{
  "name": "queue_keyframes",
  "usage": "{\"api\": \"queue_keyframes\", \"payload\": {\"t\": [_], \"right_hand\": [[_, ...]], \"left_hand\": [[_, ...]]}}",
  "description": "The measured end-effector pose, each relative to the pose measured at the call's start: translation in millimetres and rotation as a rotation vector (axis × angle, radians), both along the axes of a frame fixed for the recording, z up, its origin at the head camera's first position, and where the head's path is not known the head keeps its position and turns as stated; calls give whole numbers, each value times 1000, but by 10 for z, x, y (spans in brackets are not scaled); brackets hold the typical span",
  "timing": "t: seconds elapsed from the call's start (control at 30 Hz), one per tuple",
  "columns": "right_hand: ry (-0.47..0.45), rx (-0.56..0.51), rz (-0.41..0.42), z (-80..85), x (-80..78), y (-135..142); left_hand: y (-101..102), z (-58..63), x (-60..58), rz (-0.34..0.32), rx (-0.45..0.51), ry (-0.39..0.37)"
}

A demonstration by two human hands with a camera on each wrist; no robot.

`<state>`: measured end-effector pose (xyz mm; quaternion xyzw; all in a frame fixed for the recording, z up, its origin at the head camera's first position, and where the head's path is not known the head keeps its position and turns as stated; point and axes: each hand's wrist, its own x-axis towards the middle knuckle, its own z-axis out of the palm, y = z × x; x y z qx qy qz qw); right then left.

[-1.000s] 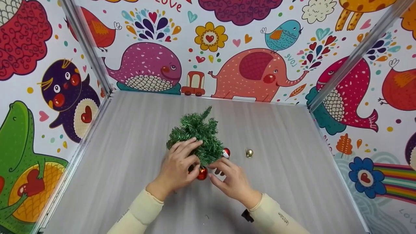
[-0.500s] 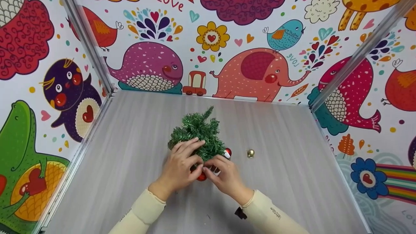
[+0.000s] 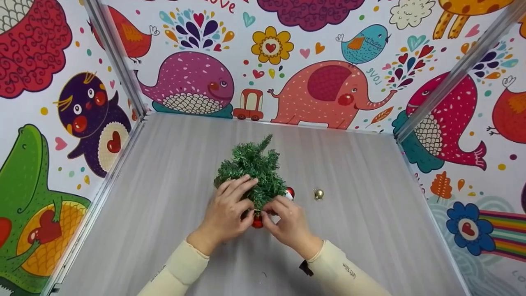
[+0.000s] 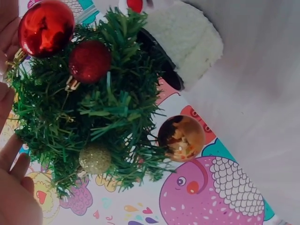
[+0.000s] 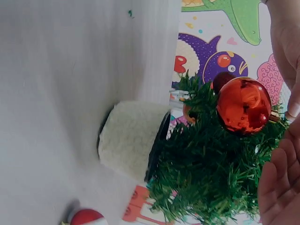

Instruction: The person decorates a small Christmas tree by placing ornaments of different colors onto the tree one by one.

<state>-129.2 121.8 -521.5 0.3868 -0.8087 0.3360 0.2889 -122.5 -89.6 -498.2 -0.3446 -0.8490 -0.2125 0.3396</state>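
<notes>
A small green tinsel Christmas tree stands between my hands, its pot wrapped in white. A shiny red bauble hangs at its near side, its gold cap by the fingertips. My left hand rests its fingers on the branches, thumb and forefinger curled in at the bauble's top. My right hand pinches at the same spot from the other side; the hanging loop itself is too hidden to make out. A darker red glitter bauble, a gold glitter ball and a shiny gold bauble also show on the tree.
A loose gold bauble lies on the grey tabletop right of the tree. Closer to the tree sits a red-and-white ornament. Cartoon-printed wall panels enclose the table's back and sides.
My right hand has moved left, closing its thumb and forefinger in at the top of the red bauble. The left hand has stayed on the tree, and the view has shifted slightly.
</notes>
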Motion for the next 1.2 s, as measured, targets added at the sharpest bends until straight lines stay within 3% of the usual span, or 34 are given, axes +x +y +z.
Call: {"api": "queue_keyframes", "payload": {"t": [0.27,0.67,1.2], "right_hand": [[86,60,-76,-15,11,-4],[79,102,-122,-15,2,14],[13,76,-177,-26,9,12]], "left_hand": [[13,-20,-2,33,-35,61],[25,-19,-22,47,-48,100],[65,-20,-60,2,3,99]]}}
